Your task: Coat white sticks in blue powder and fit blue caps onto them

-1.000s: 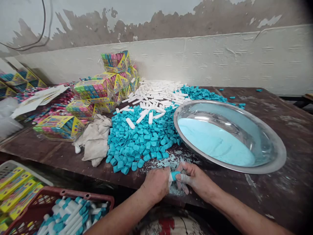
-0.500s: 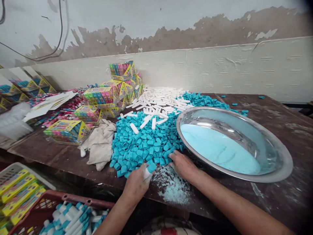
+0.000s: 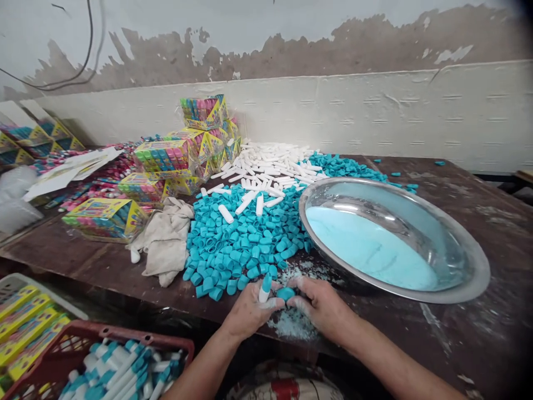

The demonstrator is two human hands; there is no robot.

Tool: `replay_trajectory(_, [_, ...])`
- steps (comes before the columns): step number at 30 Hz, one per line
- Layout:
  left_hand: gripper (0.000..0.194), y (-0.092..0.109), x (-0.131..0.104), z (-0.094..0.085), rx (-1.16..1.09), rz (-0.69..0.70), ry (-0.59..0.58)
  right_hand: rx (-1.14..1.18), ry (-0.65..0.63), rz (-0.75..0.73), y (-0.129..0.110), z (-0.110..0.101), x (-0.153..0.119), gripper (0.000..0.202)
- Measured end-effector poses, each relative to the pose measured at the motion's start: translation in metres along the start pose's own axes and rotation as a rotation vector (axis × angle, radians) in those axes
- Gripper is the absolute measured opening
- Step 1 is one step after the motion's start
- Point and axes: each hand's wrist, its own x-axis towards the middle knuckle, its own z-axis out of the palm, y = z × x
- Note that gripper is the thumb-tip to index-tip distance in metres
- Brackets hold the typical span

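Note:
In my left hand [image 3: 250, 311], closed near the table's front edge, is a small white tube with a blue cap [image 3: 265, 288], tilted upward. A loose blue cap [image 3: 286, 293] sits between the fingertips of both hands. My right hand [image 3: 320, 305] pinches that cap from the right, its fingers dusted with powder. Just beyond the hands spreads a heap of blue caps [image 3: 245, 239], with a few white tubes [image 3: 226, 214] lying on it. Pale blue powder [image 3: 293, 326] is spilled on the table beneath my hands.
At the right stands a wide metal basin [image 3: 466, 278] holding light blue powder. More white tubes [image 3: 270, 161] are piled behind the caps. A cloth [image 3: 166, 250] and packed boxes [image 3: 104, 216] lie at left. A red crate [image 3: 79, 328] of capped tubes sits low at left.
My right hand has drawn back from the cap heap with a blue cap and met my left hand. The left hand has shifted slightly right and turned the capped tube more upright.

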Motion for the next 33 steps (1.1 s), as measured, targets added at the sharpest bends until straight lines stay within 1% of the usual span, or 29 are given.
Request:
replay_trajectory(1, [0.040, 0.001, -0.001, 0.002, 0.023, 0.011, -0.009, 0.056, -0.001, 0.020, 0.000, -0.001, -0.002, 0.012])
replay_trajectory(3, [0.030, 0.005, -0.004, 0.004, 0.167, 0.044, -0.002, 0.167, -0.002, 0.060, 0.002, -0.003, -0.007, 0.012])
replay_trajectory(6, [0.019, 0.009, -0.008, 0.006, 0.506, 0.075, 0.058, 0.449, 0.011, 0.190, 0.006, -0.009, -0.015, 0.018])
replay_trajectory(9, [0.017, 0.007, -0.011, 0.007, 0.808, 0.082, 0.077, 0.712, -0.016, 0.303, 0.006, -0.015, -0.022, 0.026])
replay_trajectory(11, [0.019, 0.005, -0.012, 0.008, 0.945, 0.074, 0.053, 0.770, -0.054, 0.320, 0.003, -0.017, -0.024, 0.029])
replay_trajectory(13, [0.019, 0.005, -0.013, 0.010, 1.044, 0.056, 0.037, 0.779, -0.079, 0.332, 0.000, -0.019, -0.025, 0.031])
replay_trajectory(15, [0.019, 0.005, -0.013, 0.011, 1.100, 0.035, 0.034, 0.773, -0.070, 0.350, -0.003, -0.019, -0.026, 0.033])
replay_trajectory(19, [0.024, 0.011, -0.014, 0.013, 1.129, 0.015, 0.005, 0.758, -0.052, 0.371, -0.005, -0.020, -0.027, 0.033])
replay_trajectory(23, [0.022, 0.018, -0.015, 0.018, 1.165, -0.009, -0.034, 0.771, -0.097, 0.357, -0.003, -0.014, -0.026, 0.032])
replay_trajectory(27, [0.018, 0.022, -0.014, 0.021, 1.195, 0.007, -0.086, 0.848, -0.169, 0.351, 0.002, -0.007, -0.027, 0.034])
replay_trajectory(29, [0.017, 0.023, -0.013, 0.022, 1.209, 0.011, -0.113, 0.873, -0.182, 0.359, 0.003, -0.005, -0.027, 0.035])
replay_trajectory(31, [0.018, 0.024, -0.012, 0.022, 1.225, 0.003, -0.125, 0.857, -0.187, 0.351, 0.000, -0.001, -0.025, 0.035])
replay_trajectory(33, [0.019, 0.023, -0.016, 0.019, 1.240, -0.005, -0.126, 0.811, -0.211, 0.333, -0.008, 0.006, -0.021, 0.032])
